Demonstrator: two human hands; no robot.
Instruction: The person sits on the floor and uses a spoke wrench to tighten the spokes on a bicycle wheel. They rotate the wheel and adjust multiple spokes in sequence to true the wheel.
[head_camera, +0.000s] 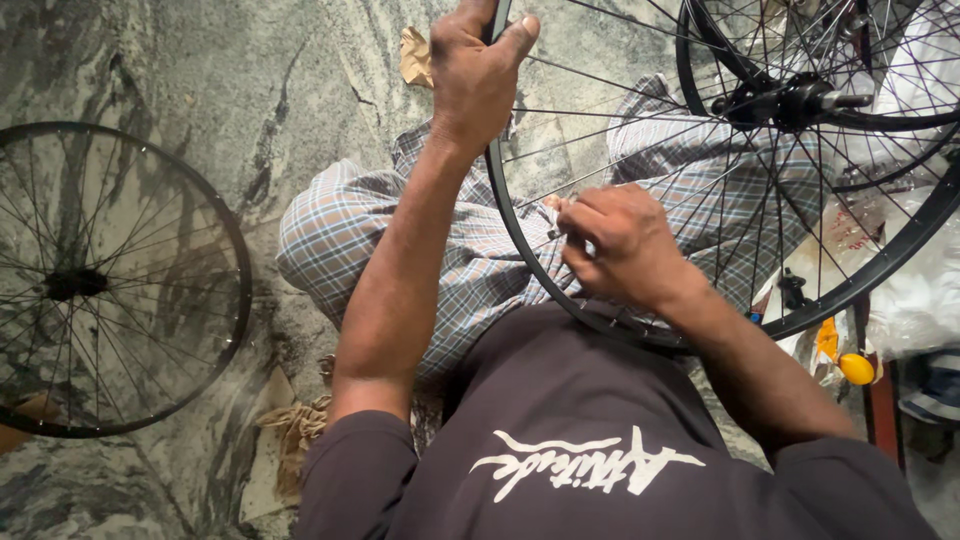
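Gripping a spoked wheel (520, 250), both hands (478, 75) work above mottled stone floor (250, 90).

Bicycle repair workshop, floor-level work spot. Grey-green mottled stone floor (300, 90), grimy. Black spoked bicycle wheel with bare metal rim (800, 290) stands upright against the seated person's checked-cloth lap, in both grips. Second black spoked wheel without tyre (110, 280) lies flat well left of the left grip. Another black hubbed wheel (800, 100) just beyond the right grip. Crumpled brown rag (295, 425) on floor.
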